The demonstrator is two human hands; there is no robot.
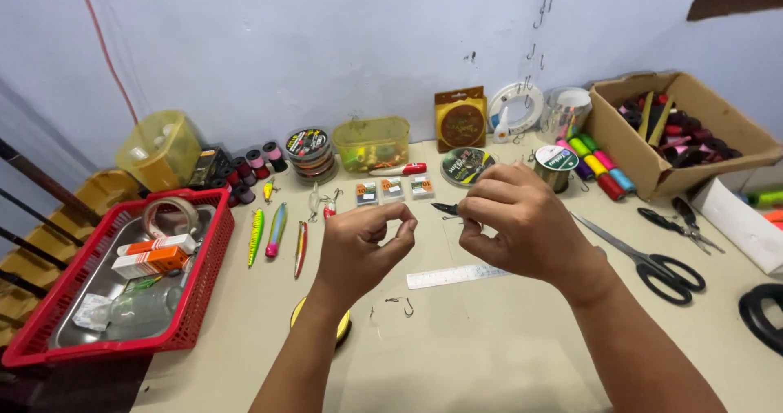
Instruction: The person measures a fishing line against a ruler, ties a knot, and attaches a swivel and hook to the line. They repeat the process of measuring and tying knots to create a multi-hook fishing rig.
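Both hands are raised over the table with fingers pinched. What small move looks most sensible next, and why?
Probably draw the hands slowly apart. The left hand and right hand hover close together, each pinching something too fine to see, likely line. A small dark piece juts from the right fingers, and a loose hook lies on the table below.

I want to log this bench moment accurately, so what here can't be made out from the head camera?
- Whatever the left hand and right hand pinch: too thin to see, head view.
- Yellow spool: mostly hidden under the left forearm.
- Black round thing: cut by the right edge.
- Small packets: contents too small.
- Cardboard box: its near wall hides the lower contents.
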